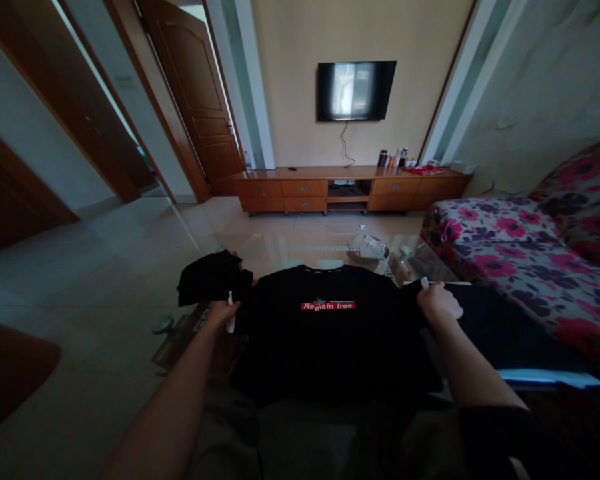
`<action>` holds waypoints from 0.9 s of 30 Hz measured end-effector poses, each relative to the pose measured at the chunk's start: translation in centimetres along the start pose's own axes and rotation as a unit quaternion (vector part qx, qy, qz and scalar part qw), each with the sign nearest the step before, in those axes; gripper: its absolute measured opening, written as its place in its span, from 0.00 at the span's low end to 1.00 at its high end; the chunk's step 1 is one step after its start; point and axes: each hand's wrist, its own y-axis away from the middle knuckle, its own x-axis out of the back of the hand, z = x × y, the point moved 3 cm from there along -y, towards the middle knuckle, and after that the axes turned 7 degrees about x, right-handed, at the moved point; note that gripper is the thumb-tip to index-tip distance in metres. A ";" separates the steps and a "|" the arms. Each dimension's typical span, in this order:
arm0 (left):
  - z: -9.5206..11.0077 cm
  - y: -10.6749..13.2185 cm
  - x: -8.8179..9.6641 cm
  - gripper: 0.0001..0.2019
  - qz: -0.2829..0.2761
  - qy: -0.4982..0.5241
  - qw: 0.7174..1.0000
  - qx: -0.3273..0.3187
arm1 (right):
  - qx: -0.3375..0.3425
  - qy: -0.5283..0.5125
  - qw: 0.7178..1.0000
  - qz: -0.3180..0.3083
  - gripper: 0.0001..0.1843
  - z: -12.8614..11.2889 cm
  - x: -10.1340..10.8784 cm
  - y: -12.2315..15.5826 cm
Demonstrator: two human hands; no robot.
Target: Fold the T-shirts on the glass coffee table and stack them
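Observation:
A black T-shirt with a red "Remain free" print lies spread out on the glass table, its neckline away from me. My left hand is closed on the end of its left sleeve, beside a white strip at the cuff. At the other sleeve, my right hand grips the cuff, where another white bit shows. A bunched black cloth sits just beyond my left hand. To the right of my right hand lies a flat dark cloth.
A crumpled clear plastic bag rests at the table's far side. The flowered sofa stands on the right. Across the floor is a low wooden TV cabinet with bottles on top, below a wall television.

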 end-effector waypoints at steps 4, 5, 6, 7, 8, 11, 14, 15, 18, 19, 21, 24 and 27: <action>-0.2 -0.3 -1.0 0.08 -0.046 0.057 0.997 0.031 | 0.115 0.069 0.981 0.140 0.23 -2.2 0.9 1.9; -0.1 -0.3 -1.2 0.08 -0.052 0.070 0.996 0.032 | 0.169 0.076 0.971 0.151 0.23 -3.1 0.8 2.5; 0.0 -0.2 -1.4 0.08 -0.055 0.080 0.995 0.031 | 0.228 0.076 0.960 0.142 0.23 -4.2 0.5 3.2; 0.1 -0.2 -1.6 0.08 -0.054 0.088 0.994 0.029 | 0.286 0.069 0.948 0.118 0.24 -5.2 -0.1 3.9; 0.2 -0.2 -1.7 0.09 -0.050 0.093 0.994 0.025 | 0.337 0.058 0.936 0.086 0.26 -6.1 -0.8 4.6; 0.5 -0.2 -1.8 0.10 -0.018 0.092 0.996 0.010 | 0.405 0.035 0.913 -0.022 0.31 -7.9 -4.2 6.5; 0.7 -0.1 -1.5 0.12 0.019 0.069 0.997 -0.001 | 0.368 0.067 0.922 -0.101 0.34 -7.9 -7.9 7.5; 0.8 0.0 -1.3 0.11 0.027 0.059 0.998 -0.002 | 0.352 0.081 0.926 -0.113 0.35 -7.8 -9.0 7.7; 0.7 0.5 -0.5 0.11 0.047 0.023 0.999 0.001 | 0.324 0.105 0.933 -0.115 0.36 -7.6 -10.8 7.7; 0.6 0.7 -0.2 0.11 0.055 0.011 0.998 0.004 | 0.322 0.108 0.934 -0.112 0.37 -7.6 -11.1 7.7; 0.2 1.2 0.4 0.11 0.070 -0.012 0.997 0.015 | 0.319 0.109 0.935 -0.109 0.37 -7.7 -11.4 7.5; -0.1 1.6 1.1 0.12 0.083 -0.044 0.995 0.035 | 0.317 0.106 0.937 -0.105 0.37 -7.9 -11.5 7.3; 0.4 1.8 1.2 0.14 0.087 -0.061 0.994 0.035 | 0.314 0.110 0.937 -0.106 0.37 -7.9 -11.6 7.2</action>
